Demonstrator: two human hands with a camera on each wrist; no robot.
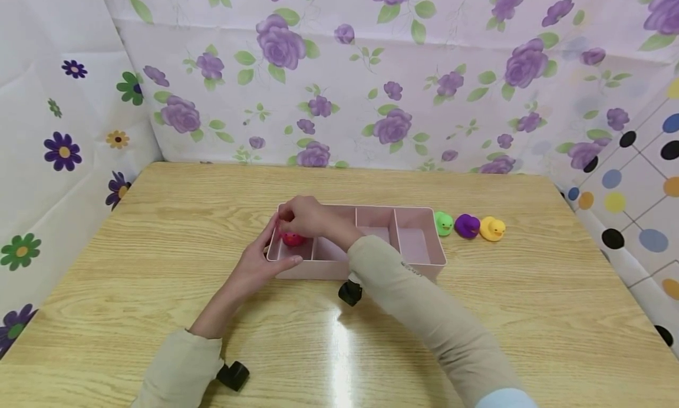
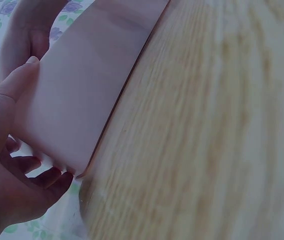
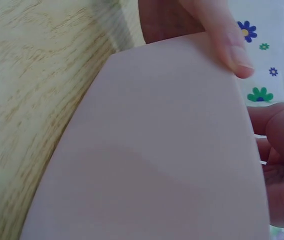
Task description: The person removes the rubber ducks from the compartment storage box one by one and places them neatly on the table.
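A pink divided box (image 1: 307, 270) stands on the table, its compartments in a row. My left hand (image 1: 260, 265) grips the box's left end, thumb over the front rim and fingers along the end wall. In the left wrist view, that left hand (image 2: 16, 165) has its fingers curled against the end wall. My right hand (image 1: 307, 218) reaches into the leftmost compartment with bent fingers at a pinkish-red toy duck (image 1: 293, 239), which they partly hide. The right wrist view shows the box's front wall (image 3: 147, 130), with the duck out of sight behind it.
Just right of the box, a green duck (image 1: 444, 223), a purple duck (image 1: 467, 226) and a yellow duck (image 1: 493, 229) stand in a row. Flowered cloth (image 1: 329, 89) rises behind the wooden table (image 1: 297, 343). Dotted cloth (image 1: 636, 219) hangs at the right.
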